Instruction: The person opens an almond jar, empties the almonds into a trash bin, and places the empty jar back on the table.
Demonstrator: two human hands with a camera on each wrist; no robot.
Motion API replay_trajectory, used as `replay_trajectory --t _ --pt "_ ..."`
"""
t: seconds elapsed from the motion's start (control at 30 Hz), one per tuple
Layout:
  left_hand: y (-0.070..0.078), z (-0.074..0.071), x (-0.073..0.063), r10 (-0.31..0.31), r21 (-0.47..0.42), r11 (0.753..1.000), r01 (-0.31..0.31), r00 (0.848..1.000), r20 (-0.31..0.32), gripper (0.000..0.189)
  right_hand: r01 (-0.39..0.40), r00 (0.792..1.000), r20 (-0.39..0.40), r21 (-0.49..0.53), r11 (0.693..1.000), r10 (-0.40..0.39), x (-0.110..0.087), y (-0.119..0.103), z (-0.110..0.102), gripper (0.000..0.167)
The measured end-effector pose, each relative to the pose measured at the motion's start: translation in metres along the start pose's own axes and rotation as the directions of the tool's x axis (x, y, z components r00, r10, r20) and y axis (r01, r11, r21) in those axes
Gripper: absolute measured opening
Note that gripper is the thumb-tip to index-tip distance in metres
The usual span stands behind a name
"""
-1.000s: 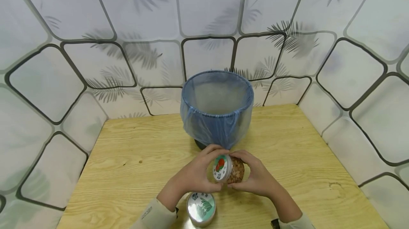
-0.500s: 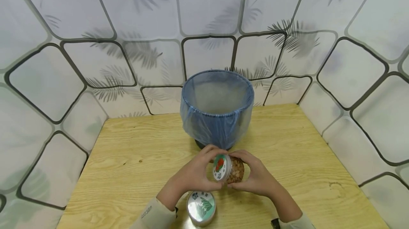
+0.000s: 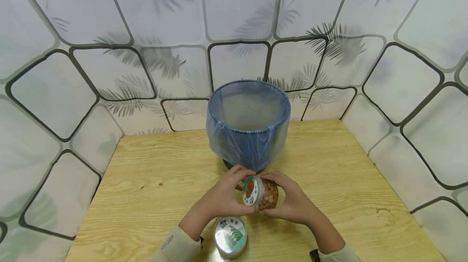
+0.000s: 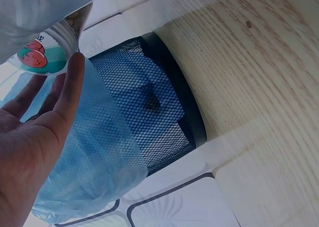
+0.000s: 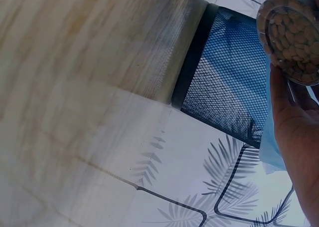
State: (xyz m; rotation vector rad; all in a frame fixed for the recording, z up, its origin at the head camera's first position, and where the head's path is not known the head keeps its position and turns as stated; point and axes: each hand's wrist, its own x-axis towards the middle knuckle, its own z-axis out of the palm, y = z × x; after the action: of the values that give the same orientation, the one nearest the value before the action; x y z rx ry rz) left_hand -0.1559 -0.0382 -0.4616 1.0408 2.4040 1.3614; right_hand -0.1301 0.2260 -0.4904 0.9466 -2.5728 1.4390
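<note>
Both hands hold a clear plastic jar [image 3: 268,194] tilted on its side over the table. Brown pieces that look like nuts or beans fill it. My left hand [image 3: 230,195] grips its round lid [image 3: 250,191], which bears a red and green picture, between thumb and fingers. The right hand [image 3: 294,200] holds the jar's body, its clear base [image 5: 294,40] showing in the right wrist view. The lid still sits on the jar. Below my left hand, a second lidded jar [image 3: 230,237] with a green plant picture stands upright on the table, its contents hardly visible.
A black mesh bin [image 4: 149,105] lined with a blue plastic bag [image 3: 248,144] stands just beyond the hands. The wooden table [image 3: 164,168] reaches back to a patterned wall covering [image 3: 175,71], which also runs along both sides.
The lid and jar have shifted slightly to the left. My left hand's fingers have changed position a little around the lid. The right hand keeps its hold; the bin and second jar stay put.
</note>
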Motion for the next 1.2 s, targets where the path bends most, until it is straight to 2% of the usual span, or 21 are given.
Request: replay_trajectory --t 0.47,0.8,0.9,1.2 --pt "0.0003 0.0013 -0.001 -0.073 -0.024 0.997 0.072 0.997 -0.01 0.081 0.013 1.0 -0.005 -0.01 1.0 -0.013 -0.0006 0.0037 0.0031 0.084" --pt "0.0013 0.0016 -0.0005 -0.091 -0.015 0.996 0.091 0.995 -0.032 0.077 0.023 1.0 -0.012 -0.008 1.0 -0.023 -0.0009 0.0045 0.003 0.083" --pt "0.0007 0.0021 -0.0008 -0.092 -0.024 0.996 0.091 0.995 -0.03 0.076 0.022 1.0 -0.012 -0.007 1.0 -0.022 -0.001 0.0036 0.0029 0.083" --pt "0.0009 0.0014 -0.0023 -0.04 -0.015 0.999 0.04 0.999 -0.032 0.08 0.004 1.0 -0.008 0.006 1.0 -0.004 -0.0009 0.0027 0.002 0.088"
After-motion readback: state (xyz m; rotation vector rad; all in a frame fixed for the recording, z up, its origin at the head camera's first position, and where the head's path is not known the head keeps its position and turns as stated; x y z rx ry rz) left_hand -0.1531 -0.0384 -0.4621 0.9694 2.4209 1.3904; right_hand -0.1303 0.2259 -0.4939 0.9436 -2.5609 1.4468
